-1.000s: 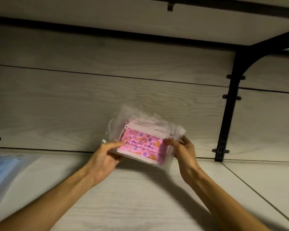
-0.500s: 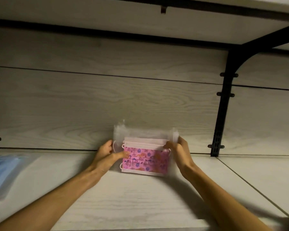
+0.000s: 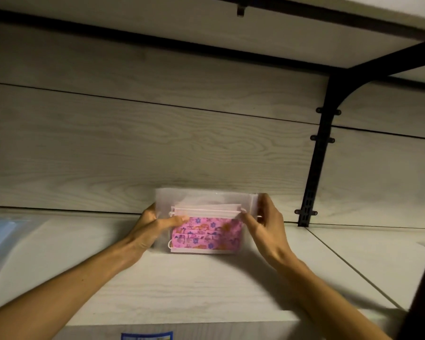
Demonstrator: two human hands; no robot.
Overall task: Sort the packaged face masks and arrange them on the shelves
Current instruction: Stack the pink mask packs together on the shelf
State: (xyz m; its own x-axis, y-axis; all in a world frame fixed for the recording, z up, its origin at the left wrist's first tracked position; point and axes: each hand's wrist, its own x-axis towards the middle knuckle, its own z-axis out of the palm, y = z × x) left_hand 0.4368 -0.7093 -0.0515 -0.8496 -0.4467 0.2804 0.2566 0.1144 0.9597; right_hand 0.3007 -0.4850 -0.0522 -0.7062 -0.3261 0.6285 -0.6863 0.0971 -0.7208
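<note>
The pack of pink printed masks (image 3: 206,233) stands upright on the shelf (image 3: 206,290), its clear plastic bag rising above the masks, its bottom edge down on the board and its back close against the wood-grain back panel (image 3: 157,143); whether it actually touches the panel I cannot tell. It sits a little right of the middle of the view, roughly at 6 o'clock from the small black hook (image 3: 241,9) under the shelf above (image 3: 206,33). My left hand (image 3: 152,227) holds the pack at its 9 o'clock edge, thumb laid across the front of the bag and the other fingers curled behind it, so that grip is pinching the pack. My right hand (image 3: 265,227) has the 3 o'clock edge, thumb on the front near the top corner of the masks and fingers wrapped round the side of the bag, a pinching grip as well. Both forearms reach in from 7 and 5 o'clock. Far off at 9 o'clock a pack of blue masks (image 3: 0,244) lies on the same shelf, well apart from the pink one. At 3 o'clock a black bracket upright (image 3: 317,168) runs up the panel and curves out under the upper shelf. A blue label (image 3: 146,336) shows on the front edge of the shelf at 6 o'clock.
</note>
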